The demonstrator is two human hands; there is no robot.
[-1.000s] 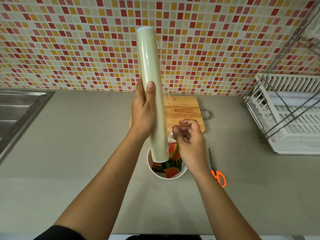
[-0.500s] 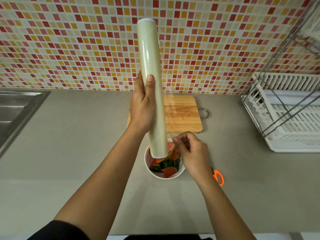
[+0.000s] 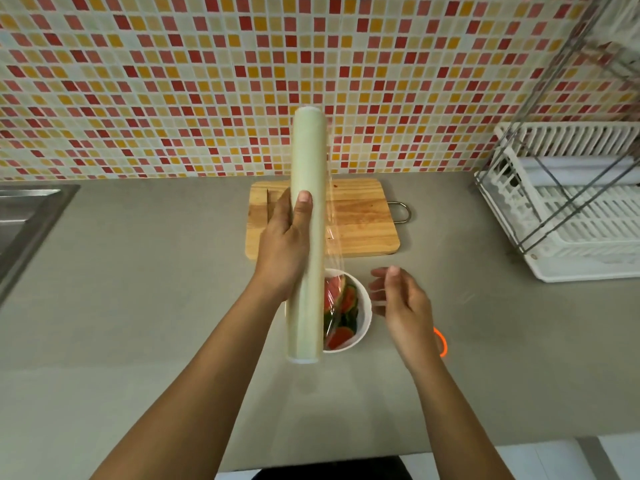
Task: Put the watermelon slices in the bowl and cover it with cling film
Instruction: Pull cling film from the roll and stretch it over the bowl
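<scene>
Grey worktop (image 3: 138,306) carries a white bowl (image 3: 366,308) of watermelon slices (image 3: 346,303) between the hands: the left hand (image 3: 284,251) grips the upright cling film roll (image 3: 306,202) over its left rim, and the right hand (image 3: 401,303) hovers just right, fingers loose.

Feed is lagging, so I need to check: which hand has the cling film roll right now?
The left hand grips the cling film roll around its middle; the right hand is open, fingers spread, beside the bowl.
</scene>
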